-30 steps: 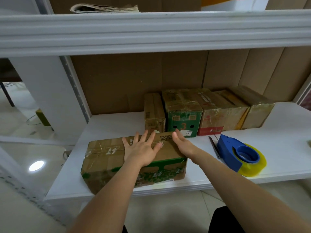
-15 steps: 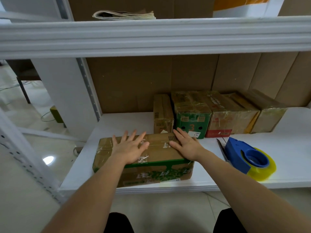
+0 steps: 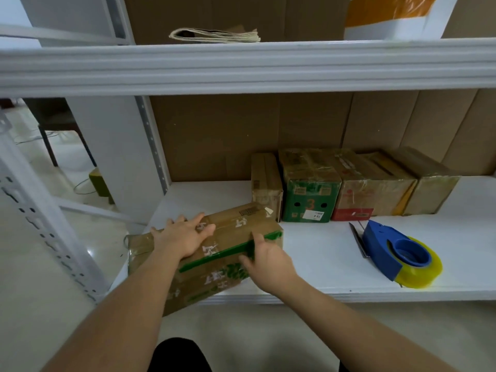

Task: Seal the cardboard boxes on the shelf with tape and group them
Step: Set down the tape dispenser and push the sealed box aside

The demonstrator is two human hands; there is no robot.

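Note:
A long brown cardboard box (image 3: pixel 236 226) with a green band and glossy tape lies askew on the white shelf (image 3: pixel 322 253), its left end hanging past the front edge. My left hand (image 3: pixel 182 238) rests flat on its top with fingers spread. My right hand (image 3: pixel 268 264) grips the box's front top edge, thumb on top and fingers on the front face. Behind it, several taped boxes (image 3: pixel 311 183) stand in a row against the back wall. A blue tape dispenser (image 3: pixel 389 248) with a yellowish roll lies on the shelf to the right, untouched.
A white upright post (image 3: pixel 153 146) bounds the shelf on the left. The upper shelf beam (image 3: pixel 241 68) runs overhead, carrying folded paper bags (image 3: pixel 217 36). Bare shelf surface lies left of the box row and right of the dispenser. Floor shows below.
The long box has swung round, its left end now out over the shelf's front edge. My right hand has moved from the box's top to its front edge.

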